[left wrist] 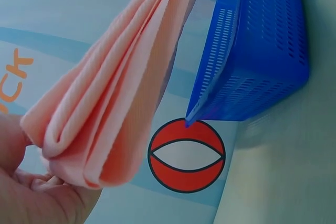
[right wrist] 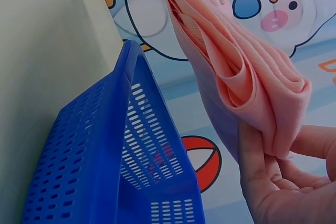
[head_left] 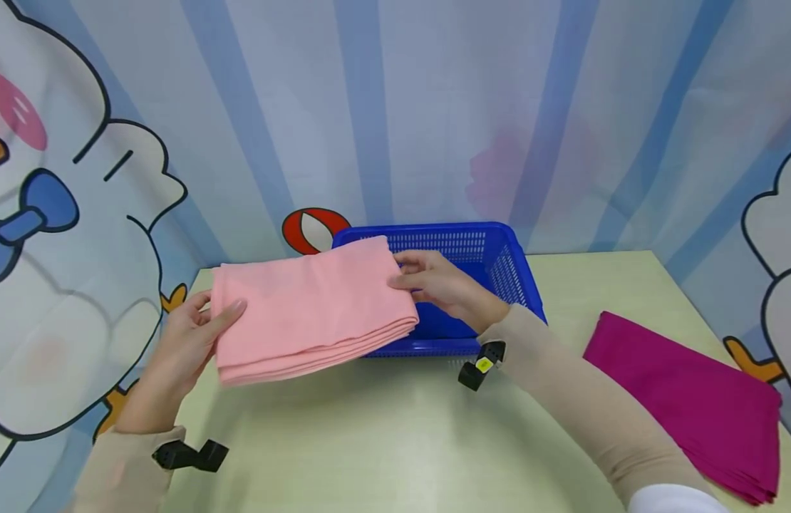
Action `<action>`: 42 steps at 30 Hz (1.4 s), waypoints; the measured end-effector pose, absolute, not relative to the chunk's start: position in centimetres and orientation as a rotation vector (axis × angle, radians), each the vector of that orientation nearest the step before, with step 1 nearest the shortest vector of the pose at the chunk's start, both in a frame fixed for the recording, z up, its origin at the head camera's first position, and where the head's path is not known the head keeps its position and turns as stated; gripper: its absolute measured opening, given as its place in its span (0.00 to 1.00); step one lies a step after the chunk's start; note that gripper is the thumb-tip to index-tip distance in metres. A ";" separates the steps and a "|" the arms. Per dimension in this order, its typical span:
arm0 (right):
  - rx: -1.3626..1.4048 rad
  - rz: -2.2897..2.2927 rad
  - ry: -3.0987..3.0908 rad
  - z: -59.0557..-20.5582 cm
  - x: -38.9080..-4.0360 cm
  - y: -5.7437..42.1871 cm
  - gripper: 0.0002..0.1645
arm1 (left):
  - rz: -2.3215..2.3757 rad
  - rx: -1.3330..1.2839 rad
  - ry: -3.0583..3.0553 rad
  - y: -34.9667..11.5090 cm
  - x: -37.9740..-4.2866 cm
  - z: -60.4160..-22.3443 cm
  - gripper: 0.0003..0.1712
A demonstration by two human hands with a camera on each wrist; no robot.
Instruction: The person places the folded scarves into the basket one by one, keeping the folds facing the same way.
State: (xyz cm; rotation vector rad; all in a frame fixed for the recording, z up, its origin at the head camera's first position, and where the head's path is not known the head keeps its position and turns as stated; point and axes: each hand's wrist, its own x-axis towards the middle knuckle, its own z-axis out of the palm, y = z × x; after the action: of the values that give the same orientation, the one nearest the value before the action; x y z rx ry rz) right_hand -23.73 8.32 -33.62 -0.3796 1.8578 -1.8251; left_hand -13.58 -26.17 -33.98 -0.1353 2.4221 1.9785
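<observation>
A folded pink cloth (head_left: 312, 306) is held up between both hands, in front of and partly over a blue plastic basket (head_left: 434, 348). My left hand (head_left: 190, 335) pinches its left end, thumb on top and fingers beneath. At the opposite end, my right hand (head_left: 443, 285) grips the edge above the basket's opening. Both wrist views show the cloth's stacked layers; the left hand (left wrist: 42, 187) and right hand (right wrist: 289, 171) each have thumb and fingers around an end. Part of the basket's left side is hidden behind the cloth in the head view.
A folded magenta cloth (head_left: 690, 406) lies at the right of the pale table (head_left: 395, 442), beside my right forearm. Behind the table hangs a blue striped backdrop (head_left: 427, 107) with cartoon figures. Each wrist wears a black camera.
</observation>
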 end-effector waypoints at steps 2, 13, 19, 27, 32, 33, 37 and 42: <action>-0.380 -1.827 1.860 -33.5 -23.8 8.7 0.29 | 1.975 -0.133 2.432 -25.9 -13.8 -33.9 0.39; -0.327 -1.839 1.860 -33.6 -24.3 10.4 0.28 | 1.961 -0.116 2.436 -24.3 -15.4 -34.1 0.39; -0.313 -1.833 1.871 -33.4 -24.5 11.2 0.30 | 1.968 -0.108 2.432 -23.6 -16.0 -33.8 0.38; -0.302 -1.840 1.874 -33.1 -24.6 12.5 0.31 | 1.956 -0.083 2.432 -22.6 -17.0 -33.2 0.38; -0.288 -1.838 1.896 -32.9 -24.7 13.2 0.30 | 1.956 -0.077 2.419 -21.9 -17.6 -33.2 0.39; -0.286 -1.837 1.900 -32.9 -24.7 13.4 0.30 | 1.960 -0.080 2.412 -21.7 -17.8 -33.2 0.39; -0.281 -1.831 1.911 -32.8 -24.9 13.9 0.30 | 1.973 -0.088 2.391 -21.3 -18.3 -33.5 0.39; -0.259 -1.842 1.908 -32.9 -25.2 14.5 0.31 | 1.995 -0.088 2.353 -20.8 -18.9 -33.6 0.40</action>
State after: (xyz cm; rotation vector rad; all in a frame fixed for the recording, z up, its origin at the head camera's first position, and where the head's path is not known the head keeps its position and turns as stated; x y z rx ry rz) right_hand -25.24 14.50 -32.88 -0.2593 1.9083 -1.8424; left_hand -18.89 -20.80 -33.55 -0.0877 2.3527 1.9946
